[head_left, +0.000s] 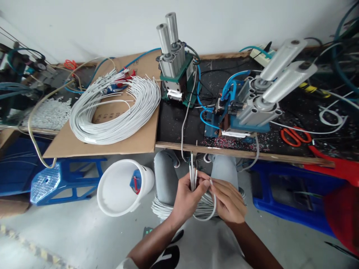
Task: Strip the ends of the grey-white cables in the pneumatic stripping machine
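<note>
Several white cable ends stick up from my left hand (187, 194), whose fingers are closed round these cables (193, 172). Close beside it, my right hand (228, 200) pinches one cable (214, 207) that bends down in a loop below the fingers. Both hands are above my lap, with the fingertips nearly meeting. Across my thighs lies a bundle of white cables (162, 209), partly covered by my hands and forearms. On the bench to the left, a large coil of white cables (112, 129) rests on a cardboard sheet (137, 147).
A small pneumatic machine (176, 74) and a larger one (246, 104) stand on the bench (174, 130). Orange-handled scissors (295, 136) lie at the right. Below are a white bucket (147, 175), a blue stool (46, 183) and a blue plastic stool-like object (266, 194).
</note>
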`<state>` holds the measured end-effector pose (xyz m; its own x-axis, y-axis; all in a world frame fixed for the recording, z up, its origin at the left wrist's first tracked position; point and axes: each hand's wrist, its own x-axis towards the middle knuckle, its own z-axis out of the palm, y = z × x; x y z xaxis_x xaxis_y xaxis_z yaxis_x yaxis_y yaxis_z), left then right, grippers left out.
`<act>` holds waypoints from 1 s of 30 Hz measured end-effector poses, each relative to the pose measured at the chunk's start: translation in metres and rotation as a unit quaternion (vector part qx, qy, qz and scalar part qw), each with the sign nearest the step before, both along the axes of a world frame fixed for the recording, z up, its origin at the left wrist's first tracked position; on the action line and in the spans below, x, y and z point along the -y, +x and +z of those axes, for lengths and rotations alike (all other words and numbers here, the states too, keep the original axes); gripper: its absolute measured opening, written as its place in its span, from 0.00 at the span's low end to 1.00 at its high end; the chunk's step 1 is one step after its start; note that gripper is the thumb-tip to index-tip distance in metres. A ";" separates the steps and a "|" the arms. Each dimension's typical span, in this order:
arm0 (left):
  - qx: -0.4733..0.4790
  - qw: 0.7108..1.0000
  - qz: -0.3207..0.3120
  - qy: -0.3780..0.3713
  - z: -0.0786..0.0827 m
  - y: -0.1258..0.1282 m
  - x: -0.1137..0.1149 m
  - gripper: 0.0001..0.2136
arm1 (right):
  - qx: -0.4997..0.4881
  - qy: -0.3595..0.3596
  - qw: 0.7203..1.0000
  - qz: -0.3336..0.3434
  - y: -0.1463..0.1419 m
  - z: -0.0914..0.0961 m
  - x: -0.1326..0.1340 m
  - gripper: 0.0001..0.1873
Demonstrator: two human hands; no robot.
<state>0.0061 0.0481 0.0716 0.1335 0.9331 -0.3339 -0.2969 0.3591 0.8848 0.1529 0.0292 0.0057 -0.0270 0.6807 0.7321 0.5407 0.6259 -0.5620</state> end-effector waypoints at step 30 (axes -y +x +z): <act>-0.171 0.982 0.007 0.078 -0.003 0.005 -0.005 0.12 | -0.343 -0.407 0.843 0.081 -0.008 0.029 -0.009 0.11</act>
